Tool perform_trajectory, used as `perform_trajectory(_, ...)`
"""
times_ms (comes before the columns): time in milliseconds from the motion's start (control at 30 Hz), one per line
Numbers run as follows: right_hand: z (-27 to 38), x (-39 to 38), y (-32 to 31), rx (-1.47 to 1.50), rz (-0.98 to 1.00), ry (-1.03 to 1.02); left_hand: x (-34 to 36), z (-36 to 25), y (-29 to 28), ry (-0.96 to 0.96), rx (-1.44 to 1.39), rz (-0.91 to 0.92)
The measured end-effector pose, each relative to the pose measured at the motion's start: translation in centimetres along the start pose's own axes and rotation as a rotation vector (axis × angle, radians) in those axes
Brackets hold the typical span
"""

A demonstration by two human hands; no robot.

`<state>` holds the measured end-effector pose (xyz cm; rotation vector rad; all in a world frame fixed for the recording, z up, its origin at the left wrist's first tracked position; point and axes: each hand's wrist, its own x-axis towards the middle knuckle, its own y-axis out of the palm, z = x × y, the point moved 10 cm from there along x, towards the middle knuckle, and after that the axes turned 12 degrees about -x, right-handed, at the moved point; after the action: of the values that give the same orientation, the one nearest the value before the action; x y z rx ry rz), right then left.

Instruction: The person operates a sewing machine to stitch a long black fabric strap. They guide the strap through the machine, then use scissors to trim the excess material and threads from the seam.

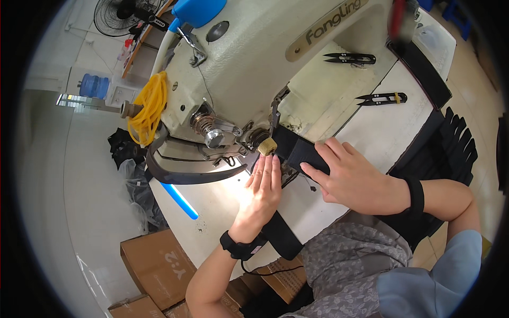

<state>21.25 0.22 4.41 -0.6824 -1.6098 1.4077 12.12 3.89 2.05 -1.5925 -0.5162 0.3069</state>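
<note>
Under the head of a large cream sewing machine (249,69), a wide black strap (306,158) lies on the white table. My left hand (261,193) rests with fingers stretched flat and side by side, their tips right by a small yellowish block (267,147) at the needle area. From beneath that hand, a black strap end (282,237) runs over the table's near edge. Just to the right, my right hand (358,177) holds the strap between thumb and fingers. The needle tip and the stitching spot are hidden.
Two black thread snips (351,58) (383,98) lie on the machine bed and table. Black strips (450,151) hang at the right edge. A curved dark guard (196,176) juts out at left, near yellow bands (147,108). Cardboard boxes (159,265) stand below.
</note>
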Motion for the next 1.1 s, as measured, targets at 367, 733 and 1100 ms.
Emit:
perform_trajectory(367, 0.1, 0.0, 0.0, 0.012, 0.015, -0.031, 0.2, 0.4, -0.7, -0.020, -0.119, -0.057)
perform_trajectory(733, 0.2, 0.0, 0.3, 0.004, -0.004, -0.017, 0.5, 0.2, -0.7, 0.001, -0.062, -0.043)
perform_trajectory(1100, 0.4, 0.0, 0.0, -0.027, -0.021, -0.017, -0.1, 0.6, -0.5, -0.053, -0.117, -0.089)
